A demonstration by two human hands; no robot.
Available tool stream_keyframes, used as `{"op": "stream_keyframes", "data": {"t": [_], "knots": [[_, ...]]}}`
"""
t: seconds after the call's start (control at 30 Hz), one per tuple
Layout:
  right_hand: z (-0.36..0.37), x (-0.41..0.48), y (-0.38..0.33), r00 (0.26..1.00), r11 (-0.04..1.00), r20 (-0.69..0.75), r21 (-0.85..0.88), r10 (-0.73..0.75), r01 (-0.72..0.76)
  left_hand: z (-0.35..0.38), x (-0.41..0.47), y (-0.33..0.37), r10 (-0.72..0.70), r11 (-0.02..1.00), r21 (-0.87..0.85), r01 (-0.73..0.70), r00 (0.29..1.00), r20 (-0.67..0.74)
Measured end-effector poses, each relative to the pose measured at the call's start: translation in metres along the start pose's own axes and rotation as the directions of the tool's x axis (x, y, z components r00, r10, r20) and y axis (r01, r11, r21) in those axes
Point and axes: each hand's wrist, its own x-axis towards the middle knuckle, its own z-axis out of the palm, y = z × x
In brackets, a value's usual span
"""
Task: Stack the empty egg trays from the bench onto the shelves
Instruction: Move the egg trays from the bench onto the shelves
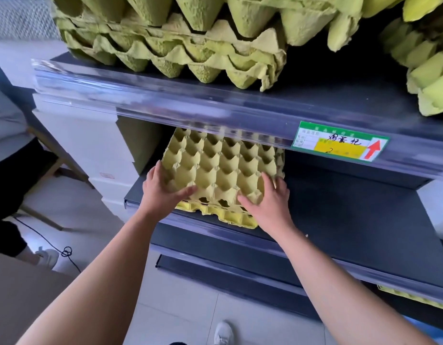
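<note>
top tray (215,165) on lower tray (228,217), left on your middle shelf (340,207) | your left hand (163,192) on its near-left corner, right hand (267,202) near-right

- Top egg tray (220,168): far end hidden behind clear price rail (190,108).
- Trays beneath (230,217): front edge only; number cannot be told.
- Upper-shelf stack (165,46): cut off by the top edge.
- Price label (340,141): small print blurred, unreadable.
</note>
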Motion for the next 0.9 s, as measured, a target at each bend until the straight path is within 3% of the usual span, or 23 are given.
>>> {"op": "stream_keyframes", "data": {"t": [0.23,0.33,0.53,0.7,0.9], "knots": [[-0.011,-0.014,-0.009,0.990,0.993,-0.127,-0.109,-0.056,0.043,-0.006,-0.023,0.023,0.238,0.932,0.302,-0.201,0.967,-0.092],[-0.019,-0.032,-0.013,0.971,0.985,-0.212,-0.150,-0.114,0.083,-0.009,-0.041,0.037,0.389,0.860,0.376,-0.346,0.920,-0.043],[-0.038,-0.099,-0.013,0.923,0.969,-0.349,-0.231,-0.162,0.083,0.003,-0.085,0.063,0.599,0.680,0.413,-0.606,0.784,0.164],[-0.054,-0.161,0.016,0.893,0.948,-0.428,-0.317,-0.136,-0.007,0.038,-0.127,0.081,0.667,0.566,0.367,-0.738,0.672,0.322],[-0.087,-0.230,0.077,0.879,0.927,-0.476,-0.313,0.036,-0.207,0.101,-0.186,0.117,0.740,0.444,0.231,-0.866,0.499,0.450]]}}
